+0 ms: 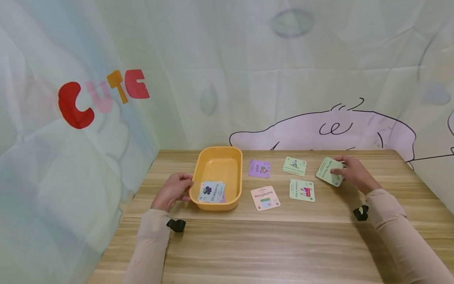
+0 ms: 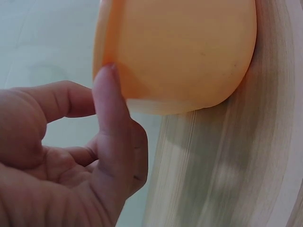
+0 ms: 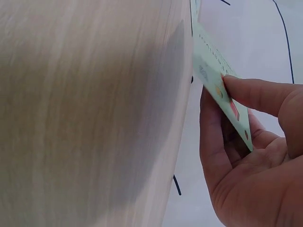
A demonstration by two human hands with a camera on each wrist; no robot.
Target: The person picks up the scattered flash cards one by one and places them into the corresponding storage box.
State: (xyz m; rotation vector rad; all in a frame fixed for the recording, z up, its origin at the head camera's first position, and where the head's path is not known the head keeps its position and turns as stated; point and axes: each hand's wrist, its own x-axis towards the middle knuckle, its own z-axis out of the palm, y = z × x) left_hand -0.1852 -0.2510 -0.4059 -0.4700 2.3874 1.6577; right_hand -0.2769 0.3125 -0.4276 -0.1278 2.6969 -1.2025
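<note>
at the right of the wooden table (image 1: 255, 244), a thumb (image 3: 255, 94) on its printed face and fingers (image 3: 213, 142) behind it, a green "spring festival" card (image 1: 328, 169) is pinched in the right hand (image 1: 354, 173); roughly square, with no long axis to speak of, the card is tilted and juts leftward from the fingertips; whether its low edge touches the wood, or a second card hides behind it, cannot be told; just to its left two more green cards lie flat, a "children's day" card (image 1: 302, 190) nearer the person and a card with a small figure (image 1: 295, 165) farther off; beyond them, leftward again, lie a purple card (image 1: 259, 169) and a pink "sunshine" card (image 1: 265, 198), apart from each other; past these stands a yellow tub (image 1: 223, 167), well to the left of the held card, its long axis running roughly away from the person; a "blueberry" card (image 1: 213, 192) tops a loose pile (image 1: 223, 196) in its near end; at the tub's left rim, near the front corner, the left hand (image 1: 173, 190) grips the edge with bent fingers; the right hand is nearer the green cards, the left nearer the tub; behind all hangs a pale cloth (image 1: 220, 59).
</note>
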